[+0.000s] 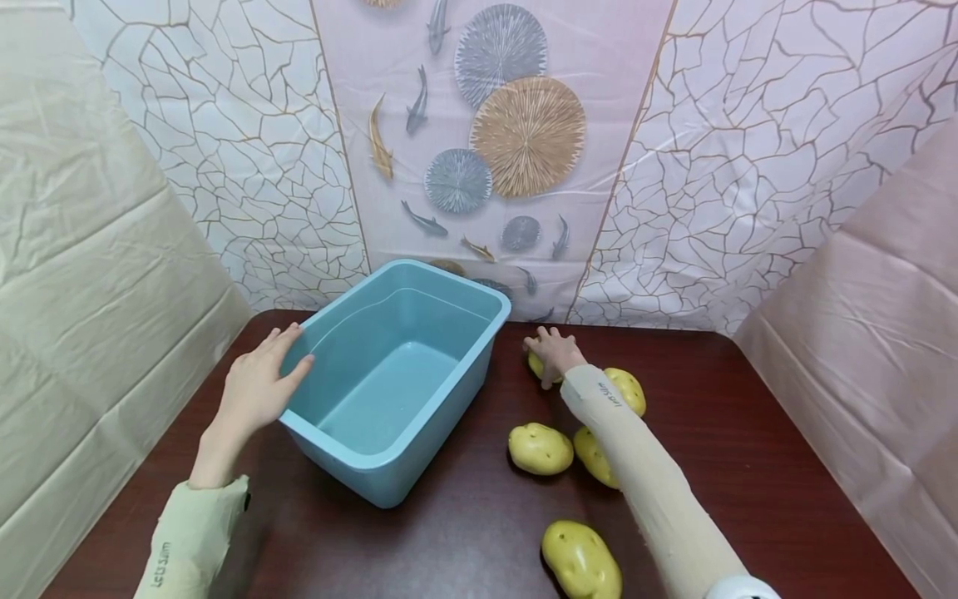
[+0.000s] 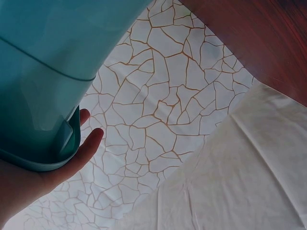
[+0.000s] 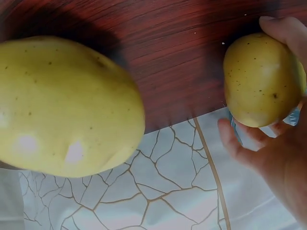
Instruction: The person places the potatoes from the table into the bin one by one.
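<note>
A blue-green plastic basin (image 1: 389, 399) stands left of centre on the dark wood table. My left hand (image 1: 258, 378) rests at its left rim, fingers extended; in the left wrist view the thumb and a fingertip show past the basin's edge (image 2: 43, 165). Toward the back of the table, my right hand (image 1: 557, 353) has its thumb and fingers around a yellow potato (image 3: 261, 79), mostly covered by the hand in the head view. Nearer me lie more potatoes: one by the right wrist (image 1: 627, 391), one by the forearm (image 1: 595, 457), one beside that (image 1: 540, 449) and one at the front (image 1: 582, 561).
The dark red-brown table (image 1: 756, 466) ends at a patterned cloth backdrop (image 1: 674, 208). Pale cloth sheets hang on the left (image 1: 90, 249) and right (image 1: 868, 316). My right forearm (image 1: 651, 474) crosses over part of the potatoes.
</note>
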Tool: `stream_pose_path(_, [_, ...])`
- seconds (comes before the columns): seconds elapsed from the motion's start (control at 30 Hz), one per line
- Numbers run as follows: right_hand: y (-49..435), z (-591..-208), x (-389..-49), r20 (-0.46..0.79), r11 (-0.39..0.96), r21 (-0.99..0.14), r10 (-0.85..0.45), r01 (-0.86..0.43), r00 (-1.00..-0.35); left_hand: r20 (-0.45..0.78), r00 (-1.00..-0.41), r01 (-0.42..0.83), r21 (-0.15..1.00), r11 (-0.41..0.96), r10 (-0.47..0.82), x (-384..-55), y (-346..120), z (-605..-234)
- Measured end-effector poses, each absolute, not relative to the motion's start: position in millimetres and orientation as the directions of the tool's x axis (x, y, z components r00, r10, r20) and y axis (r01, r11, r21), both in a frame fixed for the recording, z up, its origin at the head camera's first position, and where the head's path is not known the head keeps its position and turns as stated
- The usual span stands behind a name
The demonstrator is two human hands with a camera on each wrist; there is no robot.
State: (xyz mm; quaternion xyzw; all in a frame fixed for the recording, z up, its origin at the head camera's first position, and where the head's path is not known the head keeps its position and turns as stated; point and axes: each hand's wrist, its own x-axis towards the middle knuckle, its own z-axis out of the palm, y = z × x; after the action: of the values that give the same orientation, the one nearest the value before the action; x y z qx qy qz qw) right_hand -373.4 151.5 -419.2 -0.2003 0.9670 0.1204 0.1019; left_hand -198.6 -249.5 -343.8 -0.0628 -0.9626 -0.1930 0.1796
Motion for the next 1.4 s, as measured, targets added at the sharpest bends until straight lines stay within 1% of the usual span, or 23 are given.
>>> stream_pose_path(0.17, [154.2, -417.5, -374.2, -0.243, 0.859, 0.261, -0.384, -0.441, -0.891, 0.377, -0.925, 0.194, 0.345, 0.918, 0.054, -198.9, -249.3, -343.9])
stream_pose_path(0.3, [156.9, -414.2, -374.6, -0.235, 0.838, 0.292, -0.405, -0.461, -0.884, 0.382, -0.923, 0.195, 0.343, 0.919, 0.054, -199.2, -249.4, -343.8])
stream_pose_path(0.5, [161.4, -410.1, -376.4, -0.227, 0.836, 0.255, -0.437, -0.486, -0.871, 0.367, -0.929, 0.186, 0.350, 0.918, 0.048, -198.6, -250.1, -343.1])
stream_pose_path(0.87, [170.9, -407.5, -372.4, -0.146, 0.837, 0.214, -0.484, -0.505, -0.863, 0.370, -0.928, 0.189, 0.354, 0.916, 0.048, -199.2, -249.5, -343.5])
stream_pose_path(1.4, [181.8, -398.6, -358.5, -0.069, 0.781, 0.238, -0.579, -0.577, -0.813, 0.369, -0.929, 0.183, 0.362, 0.914, 0.040, -199.7, -249.0, -344.4])
